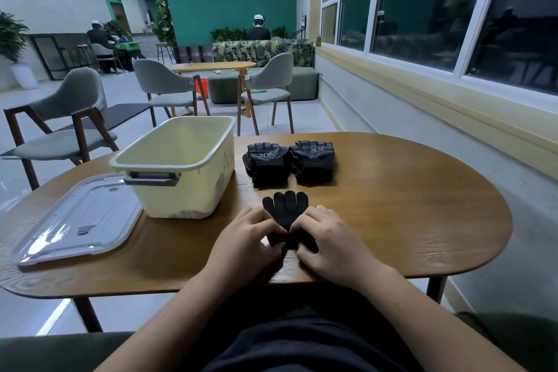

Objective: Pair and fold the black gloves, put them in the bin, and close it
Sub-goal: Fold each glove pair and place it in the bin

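Right now my left grip [250, 235] and my right grip [329, 238] both pinch the cuff end of the black glove [287, 205], low in the centre of the frame. It lies flat on the bench [407, 205] with its fingers pointing away from me. Whether a second glove lies under it I cannot tell.

The risk, as I judge it, is a crooked fold. If one grip lifts ahead of the other, the slack knit would twist, and any layers would slide apart and have to be squared up again. Pulling the cuff too far forward could also nudge the two folded bundles [265, 163], which sit side by side just beyond the glove's fingertips.

The bin [187, 190] stands open at centre left, just beside those bundles. Its near wall is high, so anything going in must be lifted over the rim. Its lid [75, 220] lies flat at lower left, just beside the bin. Chairs [69, 118] stand beyond the bench.
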Motion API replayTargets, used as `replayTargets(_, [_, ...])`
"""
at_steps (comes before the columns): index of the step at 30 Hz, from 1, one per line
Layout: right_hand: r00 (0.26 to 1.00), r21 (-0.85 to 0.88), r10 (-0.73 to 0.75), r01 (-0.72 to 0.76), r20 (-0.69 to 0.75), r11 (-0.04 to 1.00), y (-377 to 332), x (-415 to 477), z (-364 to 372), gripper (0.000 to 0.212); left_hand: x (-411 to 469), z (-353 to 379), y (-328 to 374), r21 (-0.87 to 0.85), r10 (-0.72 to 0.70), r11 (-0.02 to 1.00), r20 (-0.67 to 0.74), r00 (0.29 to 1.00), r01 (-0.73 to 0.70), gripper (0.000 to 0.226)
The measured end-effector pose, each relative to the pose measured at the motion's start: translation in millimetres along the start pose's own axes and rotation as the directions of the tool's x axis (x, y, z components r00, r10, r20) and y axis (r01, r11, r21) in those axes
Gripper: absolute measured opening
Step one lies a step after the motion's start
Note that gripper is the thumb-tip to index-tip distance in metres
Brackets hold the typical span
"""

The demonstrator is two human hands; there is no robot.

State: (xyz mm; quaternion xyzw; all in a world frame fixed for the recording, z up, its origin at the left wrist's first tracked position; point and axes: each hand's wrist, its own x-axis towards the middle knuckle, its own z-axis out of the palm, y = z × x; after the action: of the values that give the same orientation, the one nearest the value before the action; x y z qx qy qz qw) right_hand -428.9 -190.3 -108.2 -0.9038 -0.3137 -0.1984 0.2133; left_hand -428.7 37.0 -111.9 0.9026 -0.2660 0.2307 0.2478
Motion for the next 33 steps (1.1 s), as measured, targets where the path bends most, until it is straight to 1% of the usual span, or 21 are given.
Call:
replayTargets(4, [0.999,0.005,0.015,-0.015,-0.028,1.0,1.1,-0.5,2.8,0.013,-1.2,2.2,0.2,0.02,0.003,1.0,-0.013,1.0,-0.002,0.019])
replayTargets(7, [0.999,0.01,0.02,-0.02,-0.031,1.0,1.4,-0.1,2.7,0.011,-0.7,1.6,2.9,0.018,-0.011,1.0,-0.007,1.0,0.011,0.022])
replayTargets(10, [0.999,0.002,0.017,-0.017,-0.033,1.0,1.7,0.5,4.2,0.009,0.5,1.4,5.3,0.02,-0.019,1.0,0.001,1.0,0.019,0.017])
replayTargets(13, [0.997,-0.006,0.033,-0.034,-0.069,0.999,3.2,0.8,6.8,0.009,1.6,2.5,4.4,0.041,-0.024,0.999,0.017,1.0,0.024,0.015])
replayTargets(17, [0.987,-0.034,0.079,-0.084,-0.142,0.996,7.6,2.0,10.5,0.017,3.0,5.0,-0.1,0.075,-0.019,0.997,-0.026,0.999,0.021,0.01])
replayTargets(19, [0.986,-0.023,0.078,-0.082,-0.147,0.996,8.3,2.8,11.0,0.016,3.1,5.2,-2.1,0.059,-0.015,0.998,-0.043,0.999,0.017,0.007])
replayTargets(21, [0.987,0.007,0.056,-0.055,-0.148,0.998,8.0,2.3,9.7,0.01,2.9,4.0,-2.8,0.028,-0.001,1.0,-0.048,0.999,0.002,0.004])
replayTargets(22, [0.988,0.016,0.033,-0.031,-0.149,0.999,7.8,1.6,8.5,0.008,2.7,2.7,-2.5,0.012,0.008,1.0,-0.048,0.999,-0.008,0.006])
replayTargets(24, [0.989,0.014,-0.015,0.018,-0.145,1.0,6.7,0.3,6.0,0.012,2.1,-0.2,-0.9,-0.003,0.028,1.0,-0.042,0.999,-0.028,0.011])
replayTargets(26, [0.989,-0.007,-0.043,0.043,-0.141,0.999,5.6,-0.3,5.0,0.016,1.2,-1.8,0.5,0.003,0.059,0.998,-0.042,0.997,-0.059,0.016])
replayTargets(28, [0.988,-0.032,-0.061,0.057,-0.139,0.998,4.1,-0.1,5.2,0.015,0.5,-2.3,1.3,0.003,0.07,0.998,-0.036,0.997,-0.07,0.019])
replayTargets(31, [0.993,-0.015,-0.052,0.05,-0.108,0.999,1.4,-1.0,3.5,0.008,1.1,-2.8,1.1,-0.024,0.046,0.999,-0.003,0.999,-0.046,0.02])
replayTargets(33, [0.997,-0.01,-0.019,0.018,-0.072,1.0,0.3,-1.2,2.1,0.016,2.0,-2.2,0.0,-0.035,0.018,0.999,0.027,0.999,-0.017,0.025])
